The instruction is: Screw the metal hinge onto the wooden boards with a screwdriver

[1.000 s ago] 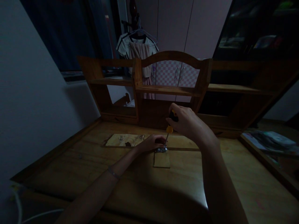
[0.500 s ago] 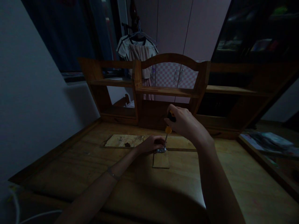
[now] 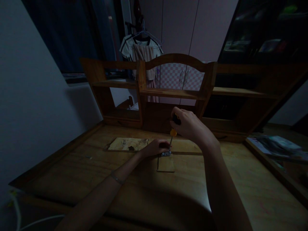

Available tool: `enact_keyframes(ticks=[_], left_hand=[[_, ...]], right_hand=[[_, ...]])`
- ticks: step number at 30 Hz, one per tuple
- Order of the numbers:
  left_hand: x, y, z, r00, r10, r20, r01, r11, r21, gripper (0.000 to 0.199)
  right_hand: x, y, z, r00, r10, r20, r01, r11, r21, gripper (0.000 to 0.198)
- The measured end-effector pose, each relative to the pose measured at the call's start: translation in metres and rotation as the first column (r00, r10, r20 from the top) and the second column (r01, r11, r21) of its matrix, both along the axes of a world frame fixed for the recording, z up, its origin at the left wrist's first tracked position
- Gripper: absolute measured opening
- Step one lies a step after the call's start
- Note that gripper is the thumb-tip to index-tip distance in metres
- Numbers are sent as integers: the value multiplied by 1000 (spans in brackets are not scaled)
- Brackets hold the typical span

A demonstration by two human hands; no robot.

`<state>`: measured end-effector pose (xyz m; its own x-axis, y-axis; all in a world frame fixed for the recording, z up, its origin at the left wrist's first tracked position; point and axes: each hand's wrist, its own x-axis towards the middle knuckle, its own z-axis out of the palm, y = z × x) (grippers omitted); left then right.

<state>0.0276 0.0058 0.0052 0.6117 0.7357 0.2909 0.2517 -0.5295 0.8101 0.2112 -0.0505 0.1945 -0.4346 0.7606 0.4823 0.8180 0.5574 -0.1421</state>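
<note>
My right hand [image 3: 190, 125] is wrapped round the black and yellow handle of a screwdriver [image 3: 173, 132]. The tool leans slightly, and its thin shaft runs down to a small metal hinge [image 3: 166, 154] with shiny round screw spots. My left hand [image 3: 157, 147] has its fingers curled at the hinge's far side, pressing it; the fingertips are partly hidden. Under the hinge lies a small square wooden board [image 3: 166, 164]. Behind it, a long narrow wooden board [image 3: 185, 147] lies crosswise, its left part bearing a torn, stained surface.
All this rests on a wooden desktop [image 3: 134, 195]. A small screw-like piece [image 3: 89, 157] lies to the left. At the back stands a wooden shelf unit [image 3: 173, 93]. Plastic-wrapped items [image 3: 281, 146] lie at the right, and a white cable [image 3: 42, 221] hangs at the lower left.
My right hand has shifted very slightly left on the screwdriver handle. The left hand stays at the hinge, and the view has tilted a little.
</note>
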Motion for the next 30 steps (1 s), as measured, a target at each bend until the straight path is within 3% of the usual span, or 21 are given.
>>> enact_keyframes(ticks=[14, 23, 30], left_hand=[[-1, 1, 3, 998, 17, -56, -10, 993, 117, 17], [0, -1, 10, 994, 19, -110, -1, 987, 163, 15], [1, -3, 11, 996, 16, -91, -7, 995, 104, 16]], right_hand=[[1, 4, -4, 1000, -19, -4, 19, 1000, 23, 8], [-2, 8, -7, 998, -68, 15, 66, 994, 91, 18], [-5, 17, -10, 996, 2, -89, 5, 997, 79, 26]])
